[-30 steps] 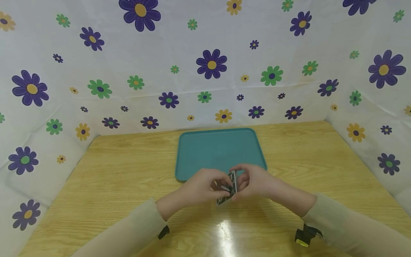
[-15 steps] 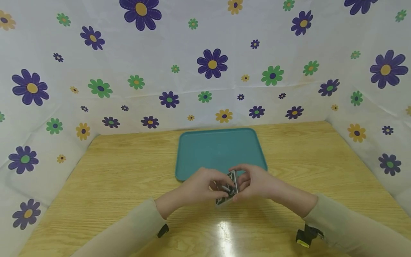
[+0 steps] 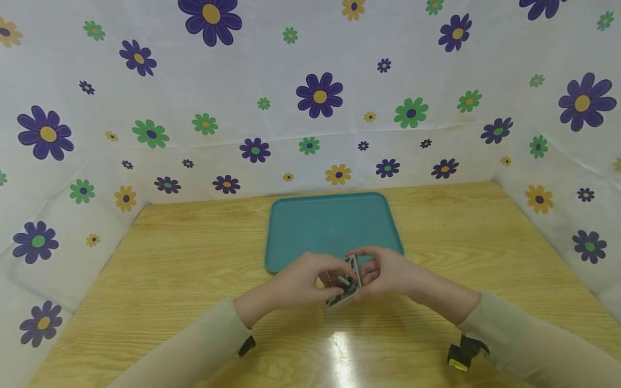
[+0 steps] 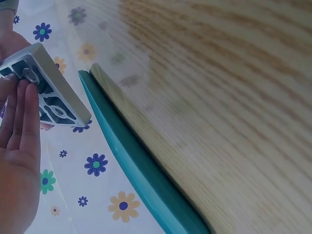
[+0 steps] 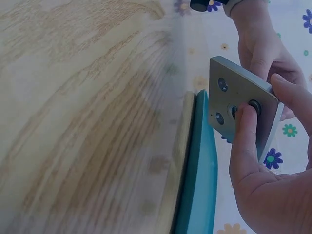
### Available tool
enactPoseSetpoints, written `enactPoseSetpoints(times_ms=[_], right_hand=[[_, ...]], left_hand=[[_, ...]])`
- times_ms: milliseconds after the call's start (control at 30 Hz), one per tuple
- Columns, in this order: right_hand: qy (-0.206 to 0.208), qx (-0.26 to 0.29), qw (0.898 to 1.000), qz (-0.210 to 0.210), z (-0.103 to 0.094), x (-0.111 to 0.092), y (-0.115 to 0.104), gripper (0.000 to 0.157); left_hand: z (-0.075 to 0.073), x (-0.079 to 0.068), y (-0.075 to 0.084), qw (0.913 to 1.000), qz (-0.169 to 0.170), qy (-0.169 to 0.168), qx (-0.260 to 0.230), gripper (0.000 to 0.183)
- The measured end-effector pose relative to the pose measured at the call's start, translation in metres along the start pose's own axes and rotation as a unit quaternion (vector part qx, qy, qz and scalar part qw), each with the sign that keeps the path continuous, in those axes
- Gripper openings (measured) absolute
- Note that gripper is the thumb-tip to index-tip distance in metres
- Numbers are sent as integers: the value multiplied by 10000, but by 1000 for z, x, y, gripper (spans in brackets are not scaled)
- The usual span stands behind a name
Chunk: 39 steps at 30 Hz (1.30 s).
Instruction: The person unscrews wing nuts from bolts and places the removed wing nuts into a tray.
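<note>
On my head feed, the person's left grip (image 3: 304, 278) is nearest the front of the teal tray (image 3: 335, 223), thumb and fingers curled round a small metal rod (image 3: 344, 281). Next right, above the desk (image 3: 194, 242) near the tray's front edge, I see the tilted plate (image 5: 241, 88). The left wrist view shows me its ribbed hollows (image 4: 57, 111); only the right wrist view gives its smooth face with round fittings (image 5: 223, 84). Rightmost, before the tray's near right corner, the right grip (image 3: 388, 276) holds the plate.

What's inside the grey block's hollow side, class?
Ribs and rings show inside the grey block, and a silvery pin stands out of it. The left hand covers part; what lies behind its fingertips is hidden.
</note>
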State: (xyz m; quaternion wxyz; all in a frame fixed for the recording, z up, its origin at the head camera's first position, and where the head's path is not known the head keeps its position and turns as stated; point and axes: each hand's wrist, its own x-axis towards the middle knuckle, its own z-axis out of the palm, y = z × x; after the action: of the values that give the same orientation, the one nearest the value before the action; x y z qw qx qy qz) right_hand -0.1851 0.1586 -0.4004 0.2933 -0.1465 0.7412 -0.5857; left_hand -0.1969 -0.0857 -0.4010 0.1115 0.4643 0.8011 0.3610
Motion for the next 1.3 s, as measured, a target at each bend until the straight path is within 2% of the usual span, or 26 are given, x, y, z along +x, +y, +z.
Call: enactPoseSetpoints(times_ms=[300, 500, 733, 1067, 1300], right_hand=[[-286, 592, 9976, -221, 0, 2, 9, 93], [-400, 700, 9966, -193, -1, 1, 12, 91], [-553, 898, 9943, -169, -4, 2, 16, 89], [-588, 1138, 9918, -15, -7, 7, 19, 88], [-513, 1258, 9907, 56, -7, 5, 17, 87]], left_hand=[[-1, 3, 1, 9990, 149, -67, 419, 28], [0, 6, 3, 9971, 211, -154, 709, 25], [1, 5, 1, 9975, 151, -303, 612, 29], [-1, 7, 1, 9964, 280, -201, 774, 27], [-3, 6, 1, 9974, 272, -234, 623, 33]])
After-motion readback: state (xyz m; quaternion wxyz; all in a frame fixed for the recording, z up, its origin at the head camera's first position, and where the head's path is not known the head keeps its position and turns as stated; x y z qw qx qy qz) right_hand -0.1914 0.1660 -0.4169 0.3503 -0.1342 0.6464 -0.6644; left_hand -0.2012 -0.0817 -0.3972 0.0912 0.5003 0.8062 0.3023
